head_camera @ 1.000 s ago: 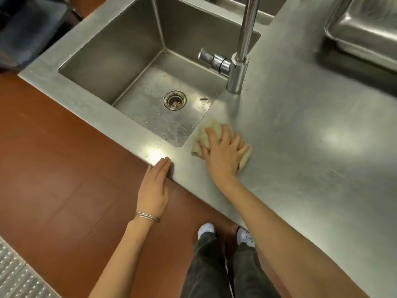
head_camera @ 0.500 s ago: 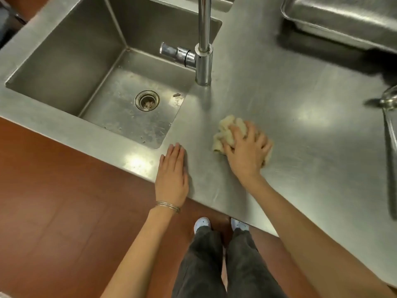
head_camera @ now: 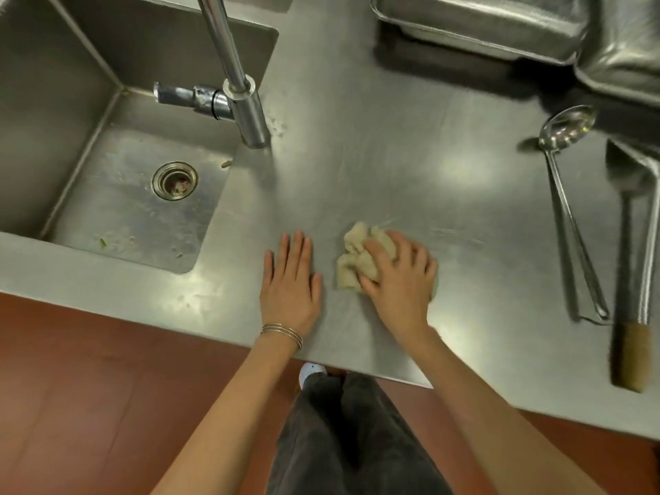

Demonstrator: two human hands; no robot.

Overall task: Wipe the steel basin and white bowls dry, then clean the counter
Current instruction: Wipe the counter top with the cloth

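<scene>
A crumpled beige cloth (head_camera: 355, 257) lies on the steel counter (head_camera: 410, 166), near its front edge. My right hand (head_camera: 400, 276) presses down on the cloth, fingers curled over it. Flat on the counter just left of the cloth rests my left hand (head_camera: 291, 280), fingers together, holding nothing. No white bowls are in view.
A sink (head_camera: 118, 187) with a drain (head_camera: 174, 180) and food scraps sits at the left, its faucet (head_camera: 235, 91) at the sink's right rim. Steel trays (head_camera: 482, 26) stand at the back right. A ladle (head_camera: 568, 194) and a wooden-handled utensil (head_camera: 632, 280) lie at the right.
My right hand has slid the cloth rightward along the counter, away from the sink corner. My left hand moved from the counter edge fully onto the counter. The view shifted right.
</scene>
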